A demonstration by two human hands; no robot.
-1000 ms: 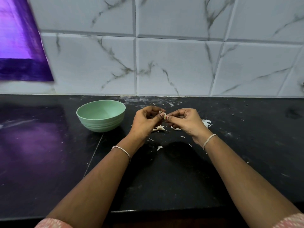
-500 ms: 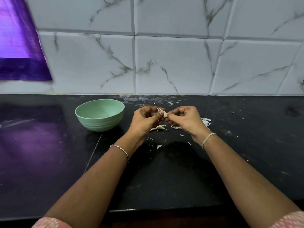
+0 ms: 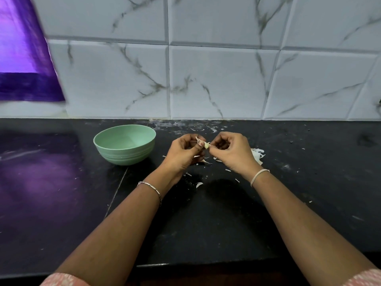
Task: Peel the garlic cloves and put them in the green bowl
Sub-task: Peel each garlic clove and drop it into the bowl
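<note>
Garlic clove [image 3: 206, 145]: held above the bench [image 3: 206, 223], toward its back edge, between both hands.
Left hand [image 3: 185, 153]: fingers [image 3: 200, 145] curled in, pinching one end of the clove.
Right hand [image 3: 233, 151]: fingers [image 3: 214, 143] curled, pinching the other end, probably at the skin.
Handling: small, light and firm; the skin is papery and probably tears easily, and a bared clove is likely slick, so grip it by the ends.
Green bowl [image 3: 125, 155]: on the bench, left of the hands; no cloves in the part of its inside that shows.
Peel scraps [image 3: 257, 154]: scattered under and right of the hands.
</note>
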